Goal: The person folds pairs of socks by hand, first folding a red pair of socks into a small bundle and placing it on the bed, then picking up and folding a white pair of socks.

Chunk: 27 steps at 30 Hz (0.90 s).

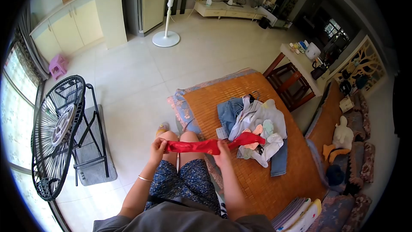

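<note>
A long, narrow red piece of clothing (193,146) is stretched level above my thighs; its exact kind is hard to make out. My left hand (159,147) pinches its left end. Farther along, my right hand (222,151) grips it, and a wider red part runs on to the right over the heap. Beside my right hand lies a loose pile of clothes (270,118) on the woven mat (296,163). Blue jeans (230,111), pale garments and small peach and mint pieces show in the pile.
Folded clothes (300,217) are stacked near me at the lower right. A black round-backed chair (60,133) stands left on a grey rug (96,163). Ahead are a white standing fan (166,38) and a wooden stool (289,81) by a table. A plush toy (343,134) sits on the sofa.
</note>
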Tool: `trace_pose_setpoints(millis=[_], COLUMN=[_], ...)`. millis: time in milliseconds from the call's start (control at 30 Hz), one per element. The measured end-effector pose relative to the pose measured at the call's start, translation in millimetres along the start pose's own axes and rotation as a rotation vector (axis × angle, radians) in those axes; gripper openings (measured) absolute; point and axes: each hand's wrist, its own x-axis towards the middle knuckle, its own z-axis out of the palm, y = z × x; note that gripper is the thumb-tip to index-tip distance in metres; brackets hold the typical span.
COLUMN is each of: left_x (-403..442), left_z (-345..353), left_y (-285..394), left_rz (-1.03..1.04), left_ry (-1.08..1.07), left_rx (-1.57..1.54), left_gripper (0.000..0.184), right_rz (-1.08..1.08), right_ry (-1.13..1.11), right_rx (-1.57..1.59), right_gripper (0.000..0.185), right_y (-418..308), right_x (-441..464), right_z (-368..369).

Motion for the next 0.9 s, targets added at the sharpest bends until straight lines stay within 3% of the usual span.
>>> trace_pose_setpoints(millis=[67, 100, 133, 200, 267, 333, 400, 433, 500, 600, 667, 733, 767, 900], left_x=[3.8, 7.2, 5.4, 6.2, 7.7, 7.8, 10.9, 11.3, 10.7, 5.2, 4.0, 3.4, -0.2, -7.0], left_z=[-7.0, -12.7, -14.2, -14.4, -9.4, -0.4, 15.3, 25.8, 48.1, 71.7, 76.6, 75.3, 76.3, 68.6], left_y=[-6.4, -18.2, -22.3, -26.0, -16.2, 9.9, 58.5, 79.2, 114.7, 142.1, 150.6, 152.2, 156.0, 161.4], left_rz=[0.044, 0.081, 0.083, 0.068, 0.123, 0.173, 0.366, 0.361, 0.429, 0.495, 0.491, 0.475, 0.417, 0.34], left_ry=[0.146, 0.163, 0.159, 0.143, 0.084, 0.029, -0.141, -0.139, -0.217, -0.201, -0.193, -0.131, -0.12, -0.091], left_rx=[0.106, 0.151, 0.148, 0.165, 0.104, 0.043, 0.394, 0.393, 0.29, 0.111, 0.064, -0.137, -0.307, -0.433], left_gripper=[0.011, 0.009, 0.009, 0.006, 0.004, 0.004, 0.009, 0.009, 0.013, 0.016, 0.017, 0.017, 0.017, 0.017], right_rz=[0.07, -0.016, -0.163, -0.191, -0.128, -0.798, -0.836, -0.831, -0.533, -0.456, -0.466, -0.484, -0.602, -0.716], right_ry=[0.253, 0.368, 0.387, 0.252, 0.269, 0.323, 0.088, 0.086, -0.202, -0.386, -0.405, -0.267, -0.222, -0.269], right_rx=[-0.203, -0.494, -0.898, -1.297, -1.345, -1.72, -1.437, -1.44, -1.062, -0.98, -1.033, -0.9, -0.924, -0.912], right_gripper=[0.017, 0.02, 0.023, 0.026, 0.027, 0.025, 0.02, 0.02, 0.015, 0.013, 0.013, 0.014, 0.01, 0.01], right_y=[28.3, 51.3, 59.5, 69.8, 60.5, 30.7, -4.4, -23.1, -56.1, -59.2, -56.5, -45.4, -43.5, -39.3], right_x=[0.1, 6.9, 2.7, 1.2, -5.6, -3.7, 6.2, 1.7, -14.4, -22.7, -27.5, -30.7, -33.2, -37.2], right_z=[-10.3, -27.2, -25.7, -39.4, -19.7, 21.1, 69.0, 102.1, 163.9, 201.5, 219.8, 230.5, 238.4, 242.5])
